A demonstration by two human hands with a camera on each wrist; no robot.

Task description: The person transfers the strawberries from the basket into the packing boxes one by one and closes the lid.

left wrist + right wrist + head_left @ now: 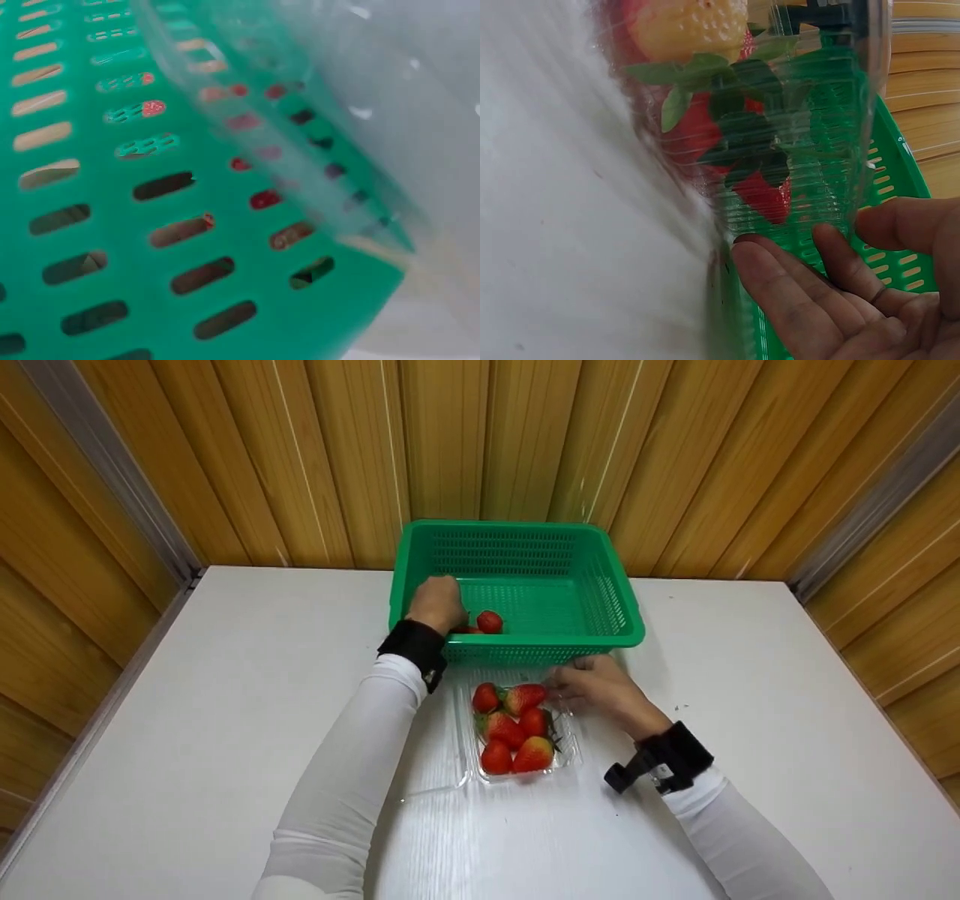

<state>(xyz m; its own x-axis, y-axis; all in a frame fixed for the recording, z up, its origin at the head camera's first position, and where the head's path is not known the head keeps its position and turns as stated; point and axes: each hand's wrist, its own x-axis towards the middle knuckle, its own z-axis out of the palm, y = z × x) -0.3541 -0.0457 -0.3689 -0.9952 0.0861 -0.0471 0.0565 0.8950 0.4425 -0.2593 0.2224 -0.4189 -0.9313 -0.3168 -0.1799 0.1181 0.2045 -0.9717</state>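
Green basket (517, 640) stands on the white bench (187, 697), close to the rear edge, about midway between the two rear corners. Contents: at least one whole strawberry (490, 622) by the basket's front wall, with more red fruit beside it, partly hidden by the person's left hand (437, 604).

Clear plastic container (568, 750) sits on the bench just in front of the basket, on the side away from the rear edge. Contents: six strawberries (504, 730) visible, several with green leaves. Its clear lid (442, 769) lies open toward the bench's left edge, partly behind the left sleeve (337, 772).

Left hand reaches into the basket's front left corner. Its fingers are hidden; I cannot tell whether they grip anything.

Right hand (600, 686) is at the container's rear right corner. Its fingers (780, 289) are spread and mostly straight, the tips touching the clear wall, thumb near the rim.
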